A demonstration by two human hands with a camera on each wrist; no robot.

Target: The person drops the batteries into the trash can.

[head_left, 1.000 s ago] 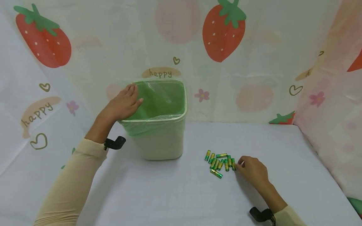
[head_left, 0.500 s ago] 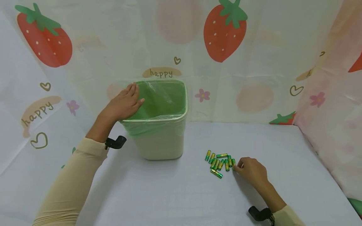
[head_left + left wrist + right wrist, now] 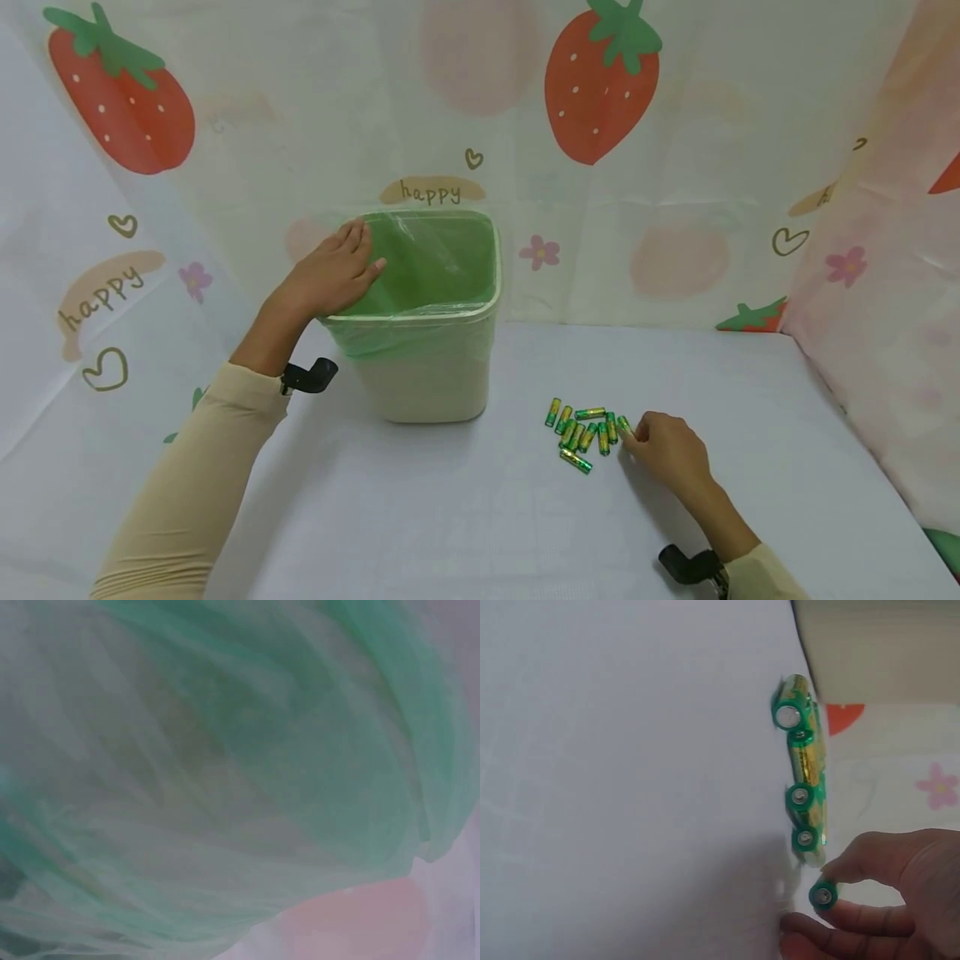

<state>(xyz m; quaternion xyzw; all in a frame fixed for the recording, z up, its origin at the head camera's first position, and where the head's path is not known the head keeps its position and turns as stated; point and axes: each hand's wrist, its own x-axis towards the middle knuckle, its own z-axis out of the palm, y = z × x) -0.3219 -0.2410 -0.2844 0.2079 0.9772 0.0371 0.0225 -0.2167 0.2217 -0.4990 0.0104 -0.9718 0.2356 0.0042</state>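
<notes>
Your right hand (image 3: 671,454) pinches one battery (image 3: 823,895) by its sides, just beside the others (image 3: 588,437) on the surface (image 3: 450,517), while your left hand (image 3: 330,271), fingers extended, lies over the bin (image 3: 427,387), probably steadying its liner (image 3: 360,340).

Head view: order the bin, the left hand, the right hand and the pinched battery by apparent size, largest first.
1. Bin
2. Left hand and right hand: too alike to rank
3. Pinched battery, partly hidden
</notes>
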